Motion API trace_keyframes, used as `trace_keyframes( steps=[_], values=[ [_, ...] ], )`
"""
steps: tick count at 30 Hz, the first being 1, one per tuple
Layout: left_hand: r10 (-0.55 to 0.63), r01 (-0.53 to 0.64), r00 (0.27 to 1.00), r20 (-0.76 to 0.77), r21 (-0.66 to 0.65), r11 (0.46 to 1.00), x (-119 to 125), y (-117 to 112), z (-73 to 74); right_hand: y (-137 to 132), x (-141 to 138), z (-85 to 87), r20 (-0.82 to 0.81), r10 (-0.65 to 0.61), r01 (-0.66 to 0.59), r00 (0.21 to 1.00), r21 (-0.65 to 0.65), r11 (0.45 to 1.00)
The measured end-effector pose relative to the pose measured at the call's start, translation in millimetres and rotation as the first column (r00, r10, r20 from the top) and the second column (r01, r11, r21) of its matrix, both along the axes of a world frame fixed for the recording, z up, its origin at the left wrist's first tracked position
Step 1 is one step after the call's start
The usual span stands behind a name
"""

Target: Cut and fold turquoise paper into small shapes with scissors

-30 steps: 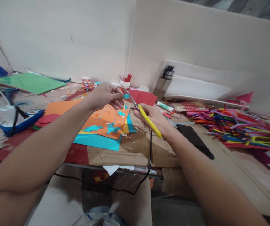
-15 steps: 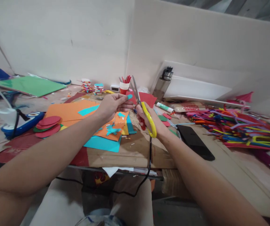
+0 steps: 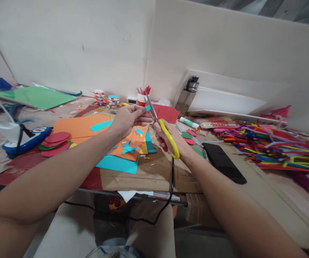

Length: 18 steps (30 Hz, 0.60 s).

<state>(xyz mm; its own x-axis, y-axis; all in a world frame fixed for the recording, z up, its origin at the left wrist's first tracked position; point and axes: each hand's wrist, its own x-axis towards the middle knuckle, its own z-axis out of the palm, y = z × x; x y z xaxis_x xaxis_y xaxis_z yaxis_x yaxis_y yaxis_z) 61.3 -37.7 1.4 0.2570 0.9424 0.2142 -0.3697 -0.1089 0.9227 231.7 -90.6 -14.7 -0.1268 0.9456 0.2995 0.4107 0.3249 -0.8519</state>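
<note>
Nearest, a blue sheet (image 3: pixel 116 165) lies partly under orange paper (image 3: pixel 72 125). Beyond, the right hand's (image 3: pixel 177 134) fingers curl round scissors (image 3: pixel 167 133), blades slightly apart; the left hand's (image 3: pixel 128 120) thumb and finger pinch a blue scrap (image 3: pixel 148 108) at the blades. Farther back stands a cup (image 3: pixel 141 100) of red sticks (image 3: pixel 145 90).

Right hand (image 3: pixel 178 139) swinging yellow-handled scissors (image 3: pixel 166 132) leftward, blades (image 3: pixel 153 111) tilting from the more upright stance of half a second ago, tips lowering, blades now meeting the turquoise paper piece (image 3: pixel 148 108).
</note>
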Motion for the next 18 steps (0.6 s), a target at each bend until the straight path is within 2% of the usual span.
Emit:
trace_keyframes(
  steps=[3,9,14,16,18],
  values=[
    [0.004,-0.004,1.000,-0.013,-0.004,1.000,0,0,0.2,-1,1,0.8,0.030,0.031,-0.030,0.999,-0.025,0.999],
    [0.012,-0.012,1.000,-0.015,-0.001,1.000,-1,1,0.6,-1,0,1.6,-0.013,0.038,-0.039,0.999,-0.044,0.998],
    [0.000,0.001,0.999,-0.038,0.019,1.000,-1,3,-3.1,-1,-3,2.1,-0.212,-0.032,0.004,0.977,-0.132,0.991],
    [-0.019,0.022,0.997,-0.077,0.043,0.999,-1,2,-6.7,0,-4,2.1,-0.310,-0.074,0.045,0.948,-0.099,0.994],
    [-0.029,0.040,0.991,-0.130,0.083,0.996,1,0,-10.3,1,-3,2.1,-0.373,-0.083,0.094,0.924,0.010,0.996]
  ],
)
